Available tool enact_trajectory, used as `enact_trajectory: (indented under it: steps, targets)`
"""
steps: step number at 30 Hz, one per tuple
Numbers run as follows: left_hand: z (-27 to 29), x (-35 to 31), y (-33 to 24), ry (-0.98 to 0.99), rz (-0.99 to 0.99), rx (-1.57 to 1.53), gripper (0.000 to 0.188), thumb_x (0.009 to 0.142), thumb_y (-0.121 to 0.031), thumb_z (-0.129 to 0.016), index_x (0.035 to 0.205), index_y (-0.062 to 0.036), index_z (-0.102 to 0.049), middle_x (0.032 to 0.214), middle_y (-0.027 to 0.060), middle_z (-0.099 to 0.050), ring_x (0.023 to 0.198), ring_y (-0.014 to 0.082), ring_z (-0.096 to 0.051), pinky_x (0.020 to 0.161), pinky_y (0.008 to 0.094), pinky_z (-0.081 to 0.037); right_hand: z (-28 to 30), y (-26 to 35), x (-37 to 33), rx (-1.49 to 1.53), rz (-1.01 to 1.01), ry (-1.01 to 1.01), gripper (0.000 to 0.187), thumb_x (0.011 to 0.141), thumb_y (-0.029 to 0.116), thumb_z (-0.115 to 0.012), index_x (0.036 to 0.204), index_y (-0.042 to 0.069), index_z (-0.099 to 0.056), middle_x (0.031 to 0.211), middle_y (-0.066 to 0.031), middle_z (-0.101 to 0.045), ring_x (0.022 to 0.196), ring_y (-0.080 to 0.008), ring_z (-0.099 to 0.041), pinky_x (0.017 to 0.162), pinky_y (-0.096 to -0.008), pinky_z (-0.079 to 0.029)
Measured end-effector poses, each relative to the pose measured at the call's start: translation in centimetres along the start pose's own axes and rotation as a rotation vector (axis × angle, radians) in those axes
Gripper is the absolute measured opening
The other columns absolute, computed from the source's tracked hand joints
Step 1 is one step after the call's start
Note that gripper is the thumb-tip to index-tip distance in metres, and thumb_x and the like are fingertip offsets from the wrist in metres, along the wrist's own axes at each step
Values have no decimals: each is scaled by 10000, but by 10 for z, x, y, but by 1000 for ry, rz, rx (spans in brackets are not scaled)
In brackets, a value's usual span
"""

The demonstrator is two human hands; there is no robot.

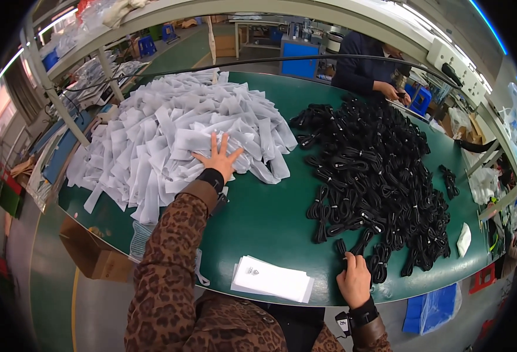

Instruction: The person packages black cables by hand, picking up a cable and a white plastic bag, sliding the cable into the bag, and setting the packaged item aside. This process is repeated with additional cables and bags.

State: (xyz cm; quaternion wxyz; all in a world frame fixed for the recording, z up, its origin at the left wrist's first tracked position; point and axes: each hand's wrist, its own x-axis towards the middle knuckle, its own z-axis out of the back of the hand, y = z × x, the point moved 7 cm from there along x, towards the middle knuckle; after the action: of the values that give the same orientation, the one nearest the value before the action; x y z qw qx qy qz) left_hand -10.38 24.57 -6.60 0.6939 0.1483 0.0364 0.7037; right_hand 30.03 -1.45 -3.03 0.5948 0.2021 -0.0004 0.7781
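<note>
My left hand (220,159) lies with fingers spread on the near right side of a big heap of whitish, translucent plastic bags (152,126); it holds none of them. At the table's front edge, my right hand (354,280) has its fingers closed on a bundled black cable (341,249). Beyond it spreads a large pile of similar bundled black cables (381,182). Between my hands, near the edge, lies a neat flat stack of white printed sleeves or slips (273,279).
Everything lies on a green table (252,226). A co-worker (361,64) handles something small at the far right edge. A white crumpled piece (464,239) lies at the right. An open cardboard box (97,252) stands below the left edge. A black cable (258,60) crosses overhead.
</note>
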Motion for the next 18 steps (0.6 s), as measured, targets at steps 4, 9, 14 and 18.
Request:
enact_trajectory:
  steps: [4,9,14,18]
  targets:
    - [19,5,-6,87,-24,-42,777,820,-368,-772,1461,-510,-357,1659,84,13,1509,428,70,883,913,-231,6,-7,-9,-9,-19,-32,573,697,-25,-598,1267,7,-545,920,-157,-538,832,-361,-591,696,-445,-520]
    - [65,-74,1,-16,-262,-369,794,792,-194,-787,1486,-285,-413,1607,164,-219,1441,417,-290,1029,694,-371,-7,-21,-12,-18,-71,17,578,722,-16,-607,1297,8,-548,914,-147,-556,755,-355,-603,686,-442,-521]
    - [92,-224,48,-297,-259,-703,345,723,-129,-803,1005,-32,-627,1009,153,-561,966,368,-533,850,471,-445,-11,-33,-14,61,-39,-114,526,763,20,-656,1280,8,-559,913,-143,-552,732,-342,-599,660,-429,-512]
    - [76,-300,62,-188,-115,-685,452,655,-178,-838,1020,-29,-617,1005,150,-556,972,355,-517,861,455,-431,16,-22,-17,126,92,-201,478,792,54,-686,1254,12,-574,898,-134,-544,745,-314,-586,651,-411,-484]
